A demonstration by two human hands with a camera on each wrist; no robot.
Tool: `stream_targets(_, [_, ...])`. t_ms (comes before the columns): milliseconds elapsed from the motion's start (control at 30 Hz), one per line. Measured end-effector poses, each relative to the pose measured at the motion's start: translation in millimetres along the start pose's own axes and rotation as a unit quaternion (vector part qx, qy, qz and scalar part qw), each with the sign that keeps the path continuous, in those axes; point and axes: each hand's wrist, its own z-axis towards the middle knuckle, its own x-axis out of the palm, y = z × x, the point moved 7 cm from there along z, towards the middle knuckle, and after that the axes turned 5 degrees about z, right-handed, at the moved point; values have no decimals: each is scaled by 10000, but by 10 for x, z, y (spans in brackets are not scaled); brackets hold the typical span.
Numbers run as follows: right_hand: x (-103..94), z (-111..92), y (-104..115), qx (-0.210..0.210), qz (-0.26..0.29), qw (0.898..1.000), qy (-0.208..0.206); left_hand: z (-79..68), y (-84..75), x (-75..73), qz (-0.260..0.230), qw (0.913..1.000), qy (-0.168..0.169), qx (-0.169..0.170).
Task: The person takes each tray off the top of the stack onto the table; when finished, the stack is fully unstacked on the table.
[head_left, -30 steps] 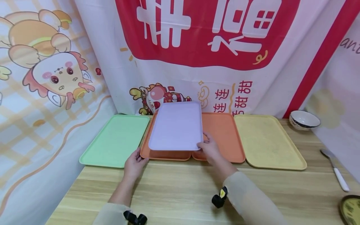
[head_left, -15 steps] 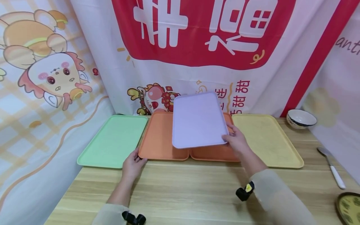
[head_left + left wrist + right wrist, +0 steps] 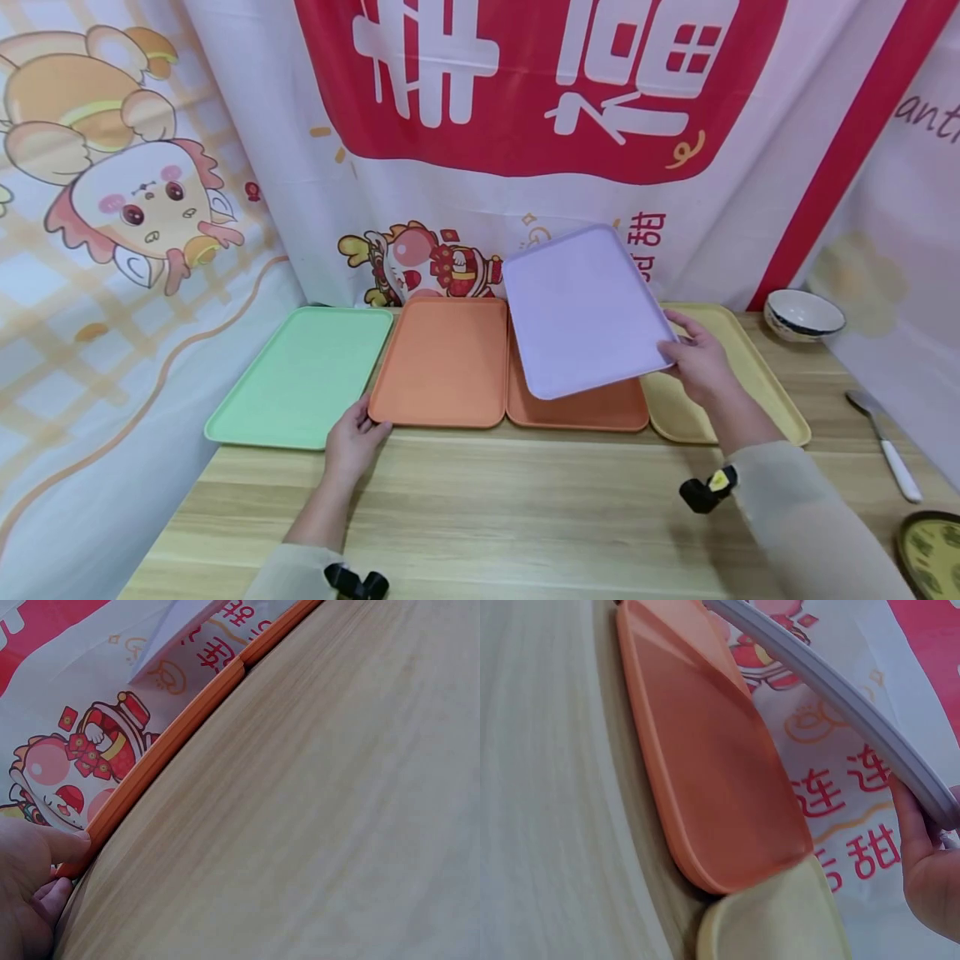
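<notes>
A lavender tray (image 3: 585, 312) hangs tilted above the right-hand orange tray (image 3: 577, 410) and partly over the yellow tray (image 3: 738, 367). My right hand (image 3: 697, 354) grips its near right corner, thumb on the top face. In the right wrist view, the raised tray's edge (image 3: 825, 690) shows with fingers (image 3: 915, 832) beneath it. My left hand (image 3: 354, 437) pinches the near left corner of the left-hand orange tray (image 3: 442, 362), which lies flat. The left wrist view shows the thumb and fingers (image 3: 64, 844) at that tray's rim (image 3: 161, 754).
A green tray (image 3: 303, 375) lies left of the orange ones. At the right are a bowl (image 3: 804, 315), a spoon (image 3: 885, 446) with a white handle, and a dark-rimmed plate (image 3: 930, 550). A printed cloth (image 3: 420, 187) hangs behind the wooden table (image 3: 487, 517).
The lavender tray has moved right and up in my right hand, turning slightly, from above the left-hand orange tray, which is now uncovered. My left hand has stayed at its corner.
</notes>
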Motion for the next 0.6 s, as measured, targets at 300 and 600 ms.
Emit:
stream_targets(300, [-359, 10, 187, -348, 352, 9988, 10, -6, -5, -3, 3, 10000, 39, -13])
stream_targets(600, [-488, -18, 275, -194, 259, 9995, -61, 10, 7, 0, -41, 10000, 52, -23])
